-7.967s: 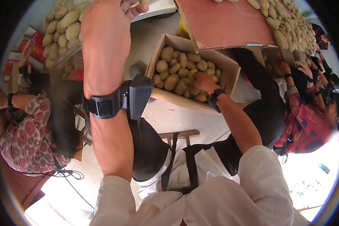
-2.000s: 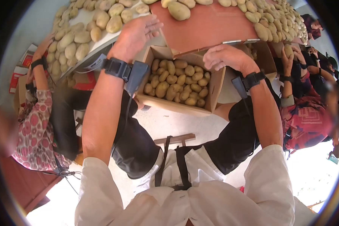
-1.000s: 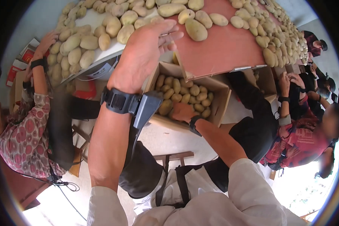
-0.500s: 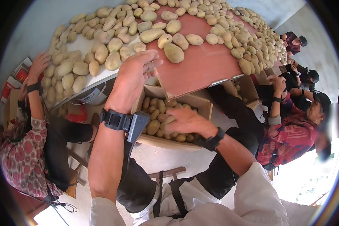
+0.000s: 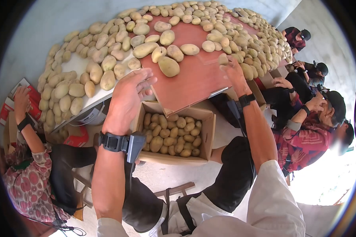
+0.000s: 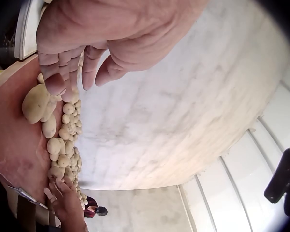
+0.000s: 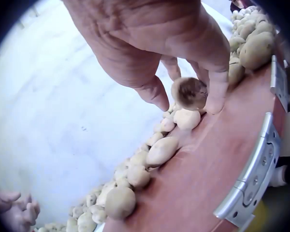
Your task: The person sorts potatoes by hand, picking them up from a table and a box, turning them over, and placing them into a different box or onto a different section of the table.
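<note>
My right hand (image 5: 234,75) is raised over the red board (image 5: 190,89), near its right edge. Between its fingers and thumb it holds a potato (image 7: 188,93) that has a dark patch on one side. More potatoes lie close beyond those fingers. My left hand (image 5: 128,94) hovers by the board's left corner, fingers loosely extended and nothing in them. In the left wrist view that hand (image 6: 111,34) overlaps a large potato (image 6: 36,104) on the board. Below both hands a box (image 5: 210,138) stands between my knees, with many potatoes (image 5: 172,134) inside.
Potatoes in heaps line the back and right of the board and cover much of a white tabletop (image 5: 77,63). Metal hinges (image 7: 251,179) sit on the board's edge. A person in a patterned shirt (image 5: 31,185) sits at left; others in red (image 5: 304,138) sit at right.
My right hand has gone into the box, come out with a potato and risen to the board. My left hand stays raised at the board's corner. The head view has tilted up, showing more table.
</note>
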A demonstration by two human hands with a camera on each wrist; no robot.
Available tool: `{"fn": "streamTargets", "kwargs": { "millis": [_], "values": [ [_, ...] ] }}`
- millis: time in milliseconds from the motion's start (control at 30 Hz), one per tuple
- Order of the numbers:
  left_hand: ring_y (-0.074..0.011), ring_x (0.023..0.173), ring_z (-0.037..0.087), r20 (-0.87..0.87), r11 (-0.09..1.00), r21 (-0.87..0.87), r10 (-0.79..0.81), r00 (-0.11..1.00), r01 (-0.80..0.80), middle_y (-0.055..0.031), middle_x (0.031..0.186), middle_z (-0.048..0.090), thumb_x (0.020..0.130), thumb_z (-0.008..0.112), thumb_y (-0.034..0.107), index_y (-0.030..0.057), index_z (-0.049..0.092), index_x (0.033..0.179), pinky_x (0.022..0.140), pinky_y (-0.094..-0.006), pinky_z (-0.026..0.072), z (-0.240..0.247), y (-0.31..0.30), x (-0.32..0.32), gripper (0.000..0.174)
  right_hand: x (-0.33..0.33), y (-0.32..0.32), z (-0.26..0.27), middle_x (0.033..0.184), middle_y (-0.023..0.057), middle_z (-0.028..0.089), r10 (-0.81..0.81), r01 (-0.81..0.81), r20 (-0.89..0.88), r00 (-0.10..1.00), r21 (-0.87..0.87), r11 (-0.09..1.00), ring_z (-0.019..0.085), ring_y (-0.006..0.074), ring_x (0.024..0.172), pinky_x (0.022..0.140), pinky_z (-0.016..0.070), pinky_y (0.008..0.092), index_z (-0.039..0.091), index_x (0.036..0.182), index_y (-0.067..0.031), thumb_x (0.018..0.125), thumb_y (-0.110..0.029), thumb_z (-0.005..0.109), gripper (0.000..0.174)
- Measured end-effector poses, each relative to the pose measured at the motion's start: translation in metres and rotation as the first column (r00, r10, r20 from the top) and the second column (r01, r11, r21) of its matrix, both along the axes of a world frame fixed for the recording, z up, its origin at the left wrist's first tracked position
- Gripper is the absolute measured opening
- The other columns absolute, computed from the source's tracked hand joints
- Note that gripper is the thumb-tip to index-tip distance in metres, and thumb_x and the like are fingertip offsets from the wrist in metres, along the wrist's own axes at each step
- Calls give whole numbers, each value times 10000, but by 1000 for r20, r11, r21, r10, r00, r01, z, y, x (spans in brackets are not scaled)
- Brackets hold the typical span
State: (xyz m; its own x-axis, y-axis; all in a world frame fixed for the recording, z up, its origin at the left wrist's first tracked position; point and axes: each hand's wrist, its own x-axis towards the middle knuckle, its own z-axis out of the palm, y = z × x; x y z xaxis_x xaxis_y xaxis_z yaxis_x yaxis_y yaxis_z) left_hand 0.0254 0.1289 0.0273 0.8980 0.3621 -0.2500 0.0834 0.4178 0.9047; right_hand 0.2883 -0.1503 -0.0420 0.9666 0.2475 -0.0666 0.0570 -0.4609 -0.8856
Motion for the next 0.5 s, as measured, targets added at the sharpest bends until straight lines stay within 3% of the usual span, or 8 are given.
{"fn": "streamTargets", "kwargs": {
  "millis": [33,100,133,200,300,433,500],
  "values": [
    [-215,1204,611,-10,1000,3,5,1000,-5,-117,1322,612,1059,531,242,-58,540,1366,887,-308,477,1,-1,2,429,7,-4,-9,1357,148,608,-4,4,-3,1000,0,1000,627,237,1156,814,551,362,479,1463,-46,903,-180,667,607],
    [-215,1207,609,-22,1000,3,5,1000,-5,-119,1328,611,1058,535,246,-58,538,1370,888,-308,477,2,-2,4,436,18,-15,-35,1488,179,490,21,-21,16,1000,-6,1000,528,293,1306,970,521,427,372,1547,-32,889,-159,683,738],
    [-214,1208,607,-27,1000,6,1,1000,-1,-122,1331,609,1057,539,249,-59,536,1373,888,-309,476,3,-2,5,441,21,-19,-46,1488,179,490,19,-19,13,1000,-7,1000,528,293,1306,970,521,427,372,1547,-32,889,-159,683,738],
    [-213,1210,605,-40,1000,7,-6,999,6,-124,1334,607,1055,543,251,-60,534,1376,889,-309,476,4,-4,5,447,22,-26,-63,1444,219,537,-46,46,-3,999,-83,996,522,288,1312,1094,424,377,425,1493,47,879,-145,692,697],
    [-211,1208,605,-43,999,32,-7,999,8,-122,1313,612,1050,554,259,-59,541,1369,886,-310,477,5,-4,9,451,0,-28,-39,1433,207,546,-47,44,-134,990,-23,999,543,290,1284,1067,439,368,425,1496,43,874,-159,697,708],
    [-211,1206,607,-36,1000,25,-9,999,9,-115,1310,620,1048,560,272,-54,548,1365,893,-306,475,1,-3,12,455,-8,-34,-39,1357,185,587,-38,41,-156,987,13,999,566,269,1210,1007,464,360,492,1436,49,879,-160,676,622],
    [-210,1212,606,-48,1000,11,-13,999,14,-113,1316,620,1047,562,275,-53,548,1366,899,-302,473,-2,-2,13,458,-4,-41,-46,1280,158,606,66,-58,-124,990,73,996,584,246,1156,969,486,368,494,1422,73,889,-240,689,648]
  ]
}}
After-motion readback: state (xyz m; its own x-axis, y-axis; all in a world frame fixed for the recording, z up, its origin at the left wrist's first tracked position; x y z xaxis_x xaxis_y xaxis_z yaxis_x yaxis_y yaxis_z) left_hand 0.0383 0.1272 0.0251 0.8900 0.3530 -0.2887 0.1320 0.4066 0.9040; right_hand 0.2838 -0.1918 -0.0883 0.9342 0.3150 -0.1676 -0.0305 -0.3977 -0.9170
